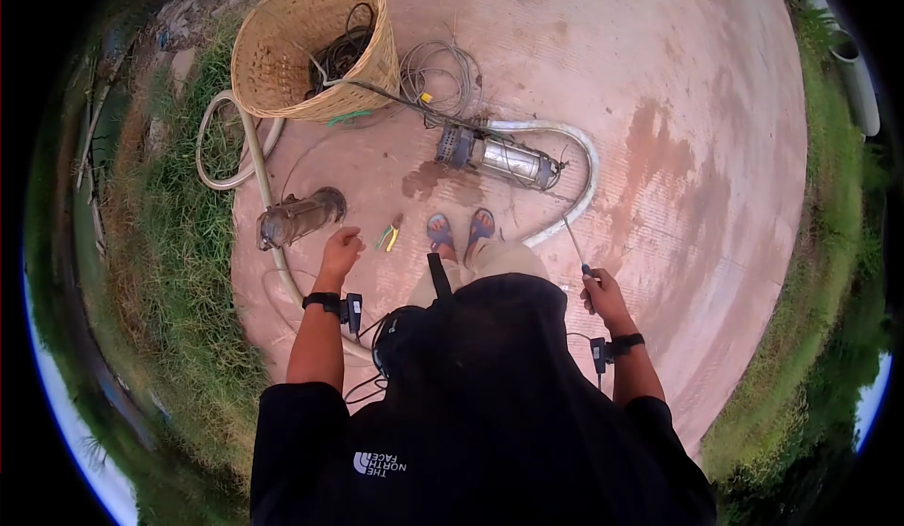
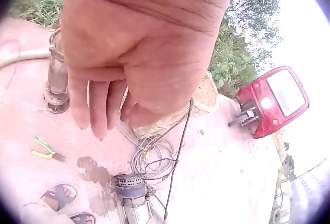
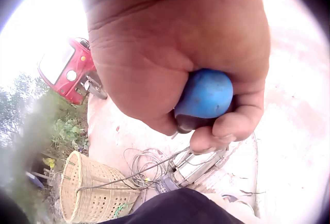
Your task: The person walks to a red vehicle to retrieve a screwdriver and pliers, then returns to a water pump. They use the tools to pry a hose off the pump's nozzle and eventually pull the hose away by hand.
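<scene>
My right hand (image 1: 607,300) grips a screwdriver by its blue handle (image 3: 205,94), fingers curled round it. The long thin shaft (image 1: 573,238) points forward, its tip overlapping the pale hose (image 1: 592,163) in the head view. That hose curves round from a shiny metal submersible pump (image 1: 513,161) lying on its side. My left hand (image 1: 341,251) hangs in the air with loosely bent fingers and holds nothing. Nearest to it lies a second, dirty brown pump (image 1: 303,217) with a hose at its end. Pliers (image 1: 389,236) with green and yellow handles lie between that pump and my feet.
A tall woven basket (image 1: 268,60) with dark cable inside stands at the back left. Coiled cable (image 1: 463,79) spreads on the concrete beside it. Wet stains (image 1: 650,149) mark the ground. Grass (image 1: 202,291) borders the left side. A red three-wheeled vehicle (image 2: 263,111) stands farther off.
</scene>
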A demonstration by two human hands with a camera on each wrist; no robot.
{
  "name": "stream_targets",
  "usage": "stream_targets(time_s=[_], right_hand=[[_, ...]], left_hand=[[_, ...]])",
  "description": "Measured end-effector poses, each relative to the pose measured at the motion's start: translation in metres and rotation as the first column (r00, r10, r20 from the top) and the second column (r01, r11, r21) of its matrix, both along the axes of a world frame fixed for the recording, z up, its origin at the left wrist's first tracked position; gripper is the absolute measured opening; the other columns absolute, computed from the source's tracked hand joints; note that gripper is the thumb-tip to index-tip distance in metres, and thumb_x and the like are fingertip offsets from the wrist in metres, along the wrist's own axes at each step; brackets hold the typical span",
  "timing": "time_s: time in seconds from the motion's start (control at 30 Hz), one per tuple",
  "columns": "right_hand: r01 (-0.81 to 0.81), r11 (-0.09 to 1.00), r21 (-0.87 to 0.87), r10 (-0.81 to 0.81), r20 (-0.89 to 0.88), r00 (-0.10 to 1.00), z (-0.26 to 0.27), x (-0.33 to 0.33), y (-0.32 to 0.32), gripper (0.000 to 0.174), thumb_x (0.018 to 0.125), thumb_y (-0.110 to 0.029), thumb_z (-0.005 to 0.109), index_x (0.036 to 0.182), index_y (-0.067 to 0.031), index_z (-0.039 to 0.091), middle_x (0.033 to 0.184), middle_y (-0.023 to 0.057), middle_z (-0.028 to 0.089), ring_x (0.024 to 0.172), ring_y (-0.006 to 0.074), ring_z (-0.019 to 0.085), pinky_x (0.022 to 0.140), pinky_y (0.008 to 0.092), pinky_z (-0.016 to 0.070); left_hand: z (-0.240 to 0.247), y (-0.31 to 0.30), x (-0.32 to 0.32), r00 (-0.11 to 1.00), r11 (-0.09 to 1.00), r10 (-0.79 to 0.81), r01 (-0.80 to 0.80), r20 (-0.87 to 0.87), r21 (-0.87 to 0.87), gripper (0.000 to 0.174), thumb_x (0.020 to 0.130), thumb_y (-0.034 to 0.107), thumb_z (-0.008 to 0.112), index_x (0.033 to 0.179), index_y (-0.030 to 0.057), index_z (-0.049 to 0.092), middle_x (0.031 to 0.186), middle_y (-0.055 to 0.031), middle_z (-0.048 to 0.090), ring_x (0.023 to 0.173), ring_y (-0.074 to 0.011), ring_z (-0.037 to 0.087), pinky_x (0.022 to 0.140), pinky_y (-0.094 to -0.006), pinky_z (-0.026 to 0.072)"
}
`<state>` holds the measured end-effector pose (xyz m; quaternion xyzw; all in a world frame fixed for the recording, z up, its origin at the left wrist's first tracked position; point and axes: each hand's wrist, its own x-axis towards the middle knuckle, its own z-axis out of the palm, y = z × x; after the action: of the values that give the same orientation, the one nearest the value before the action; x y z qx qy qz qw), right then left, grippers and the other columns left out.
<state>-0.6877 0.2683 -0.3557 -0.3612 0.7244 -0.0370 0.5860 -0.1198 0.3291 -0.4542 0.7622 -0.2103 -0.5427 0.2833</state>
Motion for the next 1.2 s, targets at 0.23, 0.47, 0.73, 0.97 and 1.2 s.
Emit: stream_targets(time_s=[0.23,0.47,0.73,0.97,1.2], right_hand=[[0.134,0.990,0.051,-0.136,0.031,0.990,-0.015,-0.027,0.002,0.027,0.102,-0.021,0.057,0.118,-0.0008,0.054,0.073,0.0075,0.062,0.052,0.0125,0.055,0.044,0.0273,0.0431],[0.097,0.992,0.084,-0.095,-0.026,0.995,-0.046,-0.078,-0.070,0.030,0.098,-0.020,0.060,0.119,-0.0007,0.053,0.080,0.0102,0.065,0.054,0.0128,0.055,0.045,0.0276,0.0414],[-0.049,0.997,-0.059,0.045,-0.062,0.997,-0.025,-0.045,-0.232,0.030,0.100,-0.020,0.057,0.123,-0.0003,0.054,0.081,0.0092,0.064,0.055,0.0104,0.052,0.046,0.0261,0.0400],[-0.094,0.994,0.046,0.096,-0.032,0.995,0.010,0.016,-0.338,0.036,0.103,-0.024,0.053,0.131,-0.0005,0.054,0.080,0.0063,0.063,0.056,0.0086,0.051,0.046,0.0241,0.0392],[-0.322,0.946,0.050,0.322,-0.008,0.947,-0.025,0.096,-0.458,0.039,0.102,-0.022,0.052,0.134,-0.0002,0.050,0.085,0.0068,0.063,0.058,0.0092,0.051,0.048,0.0257,0.0408]], left_hand=[[-0.008,-0.053,-0.040,0.977,0.977,-0.207,0.203,0.058,0.063,0.033,0.093,0.011,0.060,0.124,0.0003,0.062,0.098,-0.0102,0.070,0.084,-0.0158,0.068,0.067,-0.0294,0.0529],[0.022,-0.096,-0.090,0.987,0.988,-0.150,0.148,0.061,0.039,0.033,0.094,0.011,0.061,0.125,0.0003,0.062,0.103,-0.0105,0.070,0.086,-0.0166,0.069,0.070,-0.0296,0.0534],[-0.015,-0.134,-0.104,0.992,0.990,-0.128,0.129,-0.022,0.054,0.034,0.090,0.010,0.063,0.122,-0.0005,0.064,0.096,-0.0087,0.069,0.086,-0.0174,0.066,0.075,-0.0298,0.0525],[-0.088,-0.186,-0.122,0.982,0.984,-0.177,0.178,-0.060,0.022,0.034,0.088,0.015,0.065,0.118,-0.0009,0.066,0.095,-0.0138,0.072,0.088,-0.0217,0.069,0.080,-0.0332,0.0540],[-0.124,-0.237,-0.148,0.991,0.992,-0.129,0.128,0.032,0.013,0.035,0.089,0.016,0.064,0.120,-0.0007,0.064,0.095,-0.0126,0.071,0.086,-0.0191,0.067,0.077,-0.0321,0.0534]])
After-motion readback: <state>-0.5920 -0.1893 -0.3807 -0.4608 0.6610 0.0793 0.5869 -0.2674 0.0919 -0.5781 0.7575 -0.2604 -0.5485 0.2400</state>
